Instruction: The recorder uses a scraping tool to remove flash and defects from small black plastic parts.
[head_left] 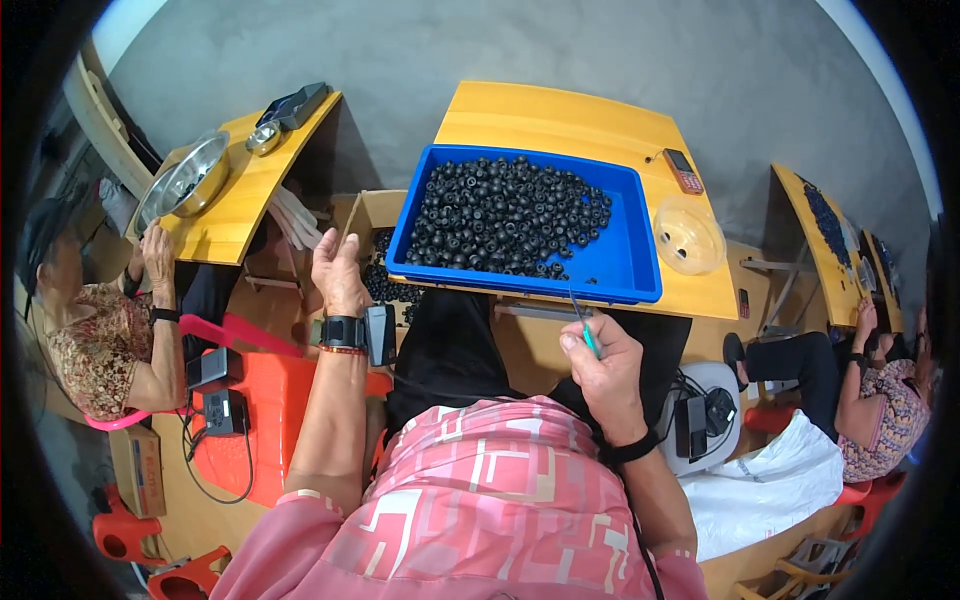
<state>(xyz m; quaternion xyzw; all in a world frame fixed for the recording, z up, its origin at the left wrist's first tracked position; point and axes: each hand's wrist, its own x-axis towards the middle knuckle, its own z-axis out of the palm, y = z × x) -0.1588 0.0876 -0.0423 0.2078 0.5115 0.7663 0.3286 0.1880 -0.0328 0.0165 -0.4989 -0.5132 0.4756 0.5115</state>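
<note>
My right hand [606, 375] is closed around a small tool with a teal handle [589, 340]. The tool's thin metal shaft points up at the near edge of a blue tray [640, 240]. Heaped in that tray are many small black ring-like parts [500, 215] with holes, and a few lie loose near its front right. To the left of the tray, my left hand [338, 272] is raised with its fingers apart and nothing visible in it. Close beside and below it stands a cardboard box [378, 208] that holds more of the black parts [392, 285].
The tray sits on a yellow table [560, 110], beside a clear plastic bowl [690, 237] and a mobile phone [683, 171]. Co-workers sit left [110, 340] and right [885, 410]. A red stool [255, 410] and a white sack [765, 485] flank me.
</note>
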